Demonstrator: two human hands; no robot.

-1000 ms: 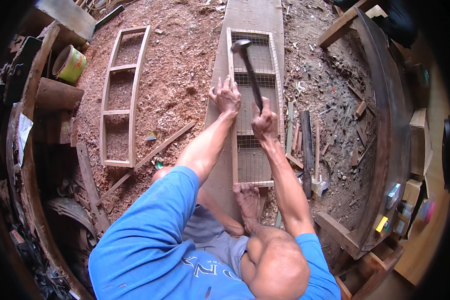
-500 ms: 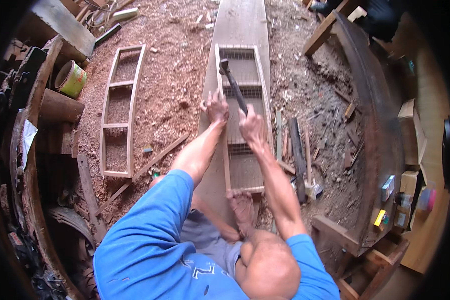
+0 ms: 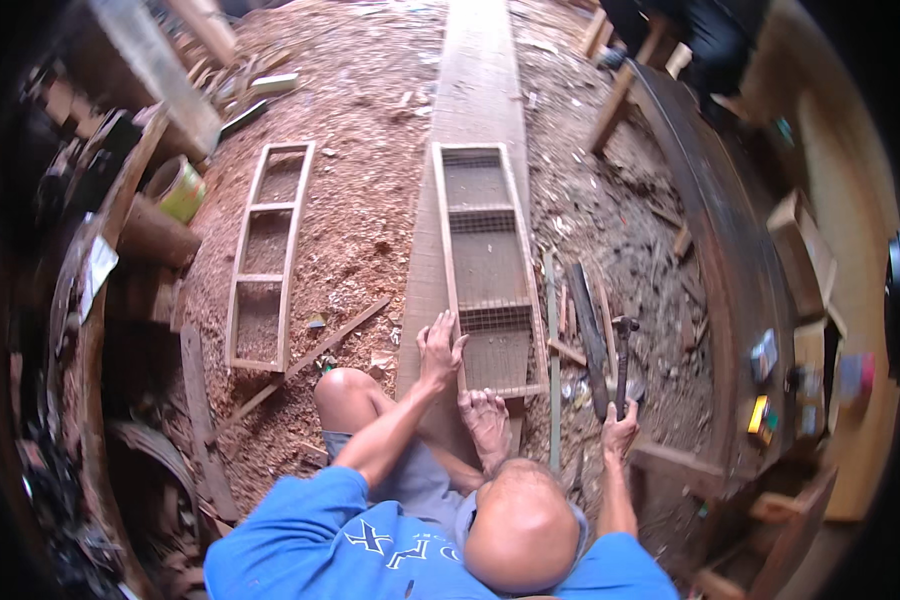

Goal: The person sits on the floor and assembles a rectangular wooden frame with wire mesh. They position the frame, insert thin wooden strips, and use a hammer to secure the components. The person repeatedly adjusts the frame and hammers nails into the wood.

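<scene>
A wooden frame (image 3: 452, 265) with crossbars and wire mesh over it lies on a long wooden plank (image 3: 478, 95) in front of me. My left hand (image 3: 438, 352) rests at the frame's left rail with its fingers apart, holding nothing. My bare foot (image 3: 487, 425) is against the frame's near end. Out to the right, my right hand (image 3: 620, 428) is closed round the handle of a hammer (image 3: 623, 365), its head pointing away from me. The hammer is beside a long dark bar (image 3: 592, 330) on the ground.
A second wooden frame (image 3: 237, 325) lies on the shavings to the left, near a loose stick (image 3: 320, 348). At the right stands a dark wooden bench (image 3: 705, 230) with small boxes beside it. A green can (image 3: 178, 190) is at far left. Another person (image 3: 720, 45) is partly visible at the top right.
My right hand has carried the hammer from above the frame to the ground at the right. My left hand has slid nearer along the left rail. The whole view has shifted.
</scene>
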